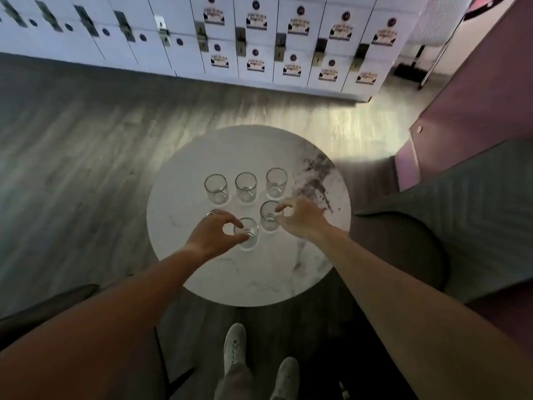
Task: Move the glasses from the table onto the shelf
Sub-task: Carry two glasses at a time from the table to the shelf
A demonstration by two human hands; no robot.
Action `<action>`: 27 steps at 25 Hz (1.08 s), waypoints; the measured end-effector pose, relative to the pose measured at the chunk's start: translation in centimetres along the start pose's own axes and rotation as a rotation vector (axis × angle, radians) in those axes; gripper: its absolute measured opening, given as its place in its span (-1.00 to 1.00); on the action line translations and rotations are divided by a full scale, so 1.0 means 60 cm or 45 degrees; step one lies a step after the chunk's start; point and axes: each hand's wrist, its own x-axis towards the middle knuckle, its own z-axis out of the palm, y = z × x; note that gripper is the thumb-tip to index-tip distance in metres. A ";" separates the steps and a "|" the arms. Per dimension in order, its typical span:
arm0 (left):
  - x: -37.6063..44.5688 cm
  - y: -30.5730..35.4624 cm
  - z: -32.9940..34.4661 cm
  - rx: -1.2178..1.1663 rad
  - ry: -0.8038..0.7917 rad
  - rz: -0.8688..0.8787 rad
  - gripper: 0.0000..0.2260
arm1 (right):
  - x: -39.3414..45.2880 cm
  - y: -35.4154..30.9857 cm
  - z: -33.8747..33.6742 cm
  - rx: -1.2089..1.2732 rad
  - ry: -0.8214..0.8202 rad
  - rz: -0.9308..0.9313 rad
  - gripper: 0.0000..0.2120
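Glasses, five clear cylindrical tumblers, stand upright on the round white marble-patterned table (202, 272) at frame centre. Back row of three, left to right: far-left glass (217, 188), middle glass (246, 187), far-right glass (277, 182), each apart from its neighbour. Front row of two: near-left glass (247, 236) below centre, near-right glass (269, 216) just up and right of it; the two stand close, contact between them not resolvable.

Left hand (215, 233) reaches in from lower left; thumb and forefinger curl round the rim of the near-left glass, pinching it. A ring sits on one finger. Right hand (301, 216) reaches in from lower right; fingers curl over the rim of the near-right glass, gripping it from the right side. Both glasses appear to rest on the table; lift-off cannot be told.

Dark grey veining marks the table's right edge. Grey wood-grain floor (86, 145) surrounds it. White lockers (259, 39) with stickers and latches run across the top of the frame. Pair of pale shoes (235, 349) at bottom centre.
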 end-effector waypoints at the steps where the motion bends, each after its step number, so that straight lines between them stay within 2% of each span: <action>1: 0.006 -0.008 0.005 0.052 -0.061 0.032 -0.71 | 0.008 0.002 0.012 -0.037 -0.036 0.019 -0.75; 4: 0.025 -0.028 0.023 0.200 -0.184 0.090 -0.71 | 0.021 0.016 0.042 -0.104 -0.085 0.072 -0.73; 7: 0.044 -0.045 0.034 0.229 -0.204 0.157 -0.83 | 0.036 0.027 0.067 -0.158 0.033 0.072 -0.82; 10: 0.051 -0.045 0.036 0.248 -0.208 0.241 -0.84 | 0.043 0.028 0.081 -0.189 0.093 0.058 -0.83; 13: 0.058 -0.039 0.025 0.168 -0.227 0.372 -0.82 | 0.033 0.024 0.072 -0.193 0.113 -0.005 -0.81; 16: 0.070 -0.002 0.012 0.083 -0.264 0.483 -0.77 | 0.005 0.023 0.030 -0.142 0.174 0.053 -0.82; 19: 0.087 0.087 0.000 0.028 -0.264 0.633 -0.73 | -0.049 0.033 -0.048 -0.108 0.352 0.173 -0.81; 22: 0.098 0.202 -0.004 0.053 -0.304 0.881 -0.84 | -0.118 0.047 -0.131 -0.061 0.526 0.283 -0.79; 27: 0.015 0.448 0.040 0.072 -0.330 1.215 -0.89 | -0.358 0.085 -0.263 -0.007 0.936 0.518 -0.78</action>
